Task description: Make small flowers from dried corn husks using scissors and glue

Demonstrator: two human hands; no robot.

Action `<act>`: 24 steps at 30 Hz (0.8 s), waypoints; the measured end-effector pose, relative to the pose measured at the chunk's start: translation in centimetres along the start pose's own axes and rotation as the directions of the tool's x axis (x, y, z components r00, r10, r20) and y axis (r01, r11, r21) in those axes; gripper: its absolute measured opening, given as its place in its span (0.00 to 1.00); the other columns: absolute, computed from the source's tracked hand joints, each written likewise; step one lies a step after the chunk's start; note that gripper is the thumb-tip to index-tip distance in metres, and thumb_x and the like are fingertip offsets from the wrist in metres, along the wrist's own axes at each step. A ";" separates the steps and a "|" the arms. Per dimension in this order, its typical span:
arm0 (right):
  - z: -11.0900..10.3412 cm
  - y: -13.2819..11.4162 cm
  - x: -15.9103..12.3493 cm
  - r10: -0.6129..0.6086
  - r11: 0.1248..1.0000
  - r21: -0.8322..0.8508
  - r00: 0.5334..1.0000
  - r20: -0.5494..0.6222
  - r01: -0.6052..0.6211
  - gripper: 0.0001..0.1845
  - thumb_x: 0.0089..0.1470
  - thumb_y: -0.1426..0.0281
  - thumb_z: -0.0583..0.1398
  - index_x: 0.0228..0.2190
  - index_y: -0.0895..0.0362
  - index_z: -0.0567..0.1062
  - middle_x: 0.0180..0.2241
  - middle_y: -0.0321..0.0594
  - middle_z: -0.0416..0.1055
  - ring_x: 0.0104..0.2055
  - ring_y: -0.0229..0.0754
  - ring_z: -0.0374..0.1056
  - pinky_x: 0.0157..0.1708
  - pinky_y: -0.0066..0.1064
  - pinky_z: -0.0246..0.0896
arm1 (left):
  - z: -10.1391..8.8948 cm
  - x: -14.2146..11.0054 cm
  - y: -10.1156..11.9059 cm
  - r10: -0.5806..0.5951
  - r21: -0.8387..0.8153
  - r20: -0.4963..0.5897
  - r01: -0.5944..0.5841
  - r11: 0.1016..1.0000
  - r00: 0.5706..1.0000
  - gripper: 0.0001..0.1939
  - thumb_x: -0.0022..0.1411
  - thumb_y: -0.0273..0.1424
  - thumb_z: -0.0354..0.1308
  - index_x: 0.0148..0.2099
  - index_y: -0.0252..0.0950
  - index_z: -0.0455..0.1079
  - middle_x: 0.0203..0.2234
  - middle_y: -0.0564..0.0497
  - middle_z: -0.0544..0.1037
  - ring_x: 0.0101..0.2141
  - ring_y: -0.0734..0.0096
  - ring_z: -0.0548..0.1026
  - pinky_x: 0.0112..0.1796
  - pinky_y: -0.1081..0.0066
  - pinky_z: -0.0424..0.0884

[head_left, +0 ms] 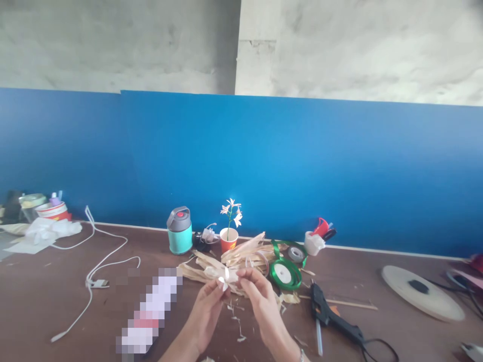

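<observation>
Above the middle of the brown table, my left hand (207, 306) pinches a small white petal-like piece (224, 282) between thumb and fingertips. My right hand (260, 296) comes close from the other side, its thumb and forefinger pressed together at the edge of the pale material; whatever lies between them is too small to name. Just behind both hands lies a heap of dried corn husks (245, 254). A paper cup (229, 240) beyond it holds a handmade flower stem (231, 216) with several pale blossoms.
Green ribbon rolls (285, 274) lie right of the husks. A black glue gun (326, 311) and a thin stick (349, 303) rest nearby. A teal flask (179, 231), a white cable (90, 274), a blurred-out object (151, 317) and a round disc (422, 294) are also on the table.
</observation>
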State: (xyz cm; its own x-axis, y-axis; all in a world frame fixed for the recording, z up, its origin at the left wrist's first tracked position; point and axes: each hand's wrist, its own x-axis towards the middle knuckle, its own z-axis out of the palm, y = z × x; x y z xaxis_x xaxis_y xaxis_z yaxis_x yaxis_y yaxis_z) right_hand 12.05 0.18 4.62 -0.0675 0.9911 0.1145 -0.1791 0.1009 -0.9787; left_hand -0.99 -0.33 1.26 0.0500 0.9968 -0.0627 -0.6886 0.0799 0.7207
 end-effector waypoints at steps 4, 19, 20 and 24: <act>-0.3 -0.7 0.0 0.060 0.997 0.050 0.997 0.047 -0.062 0.09 0.47 0.63 0.62 0.28 0.57 0.73 0.25 0.34 0.68 0.31 0.40 0.63 0.35 0.29 0.58 | -0.4 0.0 -0.3 -0.033 -0.008 0.081 0.033 0.999 0.996 0.09 0.47 0.32 0.69 0.26 0.32 0.75 0.21 0.53 0.73 0.26 0.76 0.67 0.34 0.74 0.64; -1.3 0.2 1.0 0.280 0.943 0.173 0.959 0.038 -0.283 0.05 0.37 0.70 0.59 0.17 0.59 0.72 0.17 0.32 0.63 0.23 0.34 0.56 0.25 0.26 0.48 | -0.5 -0.2 0.0 -0.046 -0.139 0.218 0.078 0.987 0.975 0.13 0.52 0.34 0.66 0.22 0.34 0.69 0.21 0.54 0.69 0.27 0.73 0.67 0.35 0.71 0.62; -1.3 0.1 1.0 0.283 0.944 0.168 0.959 0.034 -0.284 0.05 0.37 0.70 0.60 0.19 0.59 0.73 0.17 0.32 0.63 0.23 0.34 0.56 0.25 0.26 0.48 | -0.5 -0.2 0.1 -0.056 -0.125 0.226 0.086 0.988 0.972 0.13 0.52 0.35 0.66 0.22 0.34 0.69 0.21 0.54 0.70 0.28 0.72 0.67 0.35 0.71 0.62; -1.0 -0.9 0.8 0.261 0.951 0.138 0.959 0.114 -0.275 0.14 0.40 0.63 0.65 0.16 0.60 0.72 0.19 0.36 0.67 0.25 0.35 0.60 0.27 0.26 0.52 | -0.1 -0.5 0.3 -0.092 -0.092 0.239 0.117 0.989 0.967 0.14 0.49 0.35 0.67 0.21 0.33 0.68 0.23 0.51 0.71 0.29 0.71 0.67 0.35 0.71 0.61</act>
State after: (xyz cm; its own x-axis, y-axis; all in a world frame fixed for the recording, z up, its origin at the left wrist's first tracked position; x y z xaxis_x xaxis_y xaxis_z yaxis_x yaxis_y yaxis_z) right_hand 13.16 0.94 5.44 -0.2233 0.9666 -0.1258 -0.2871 -0.1886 -0.9391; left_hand -1.26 -0.81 1.45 0.2846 0.9579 0.0381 -0.7414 0.1947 0.6422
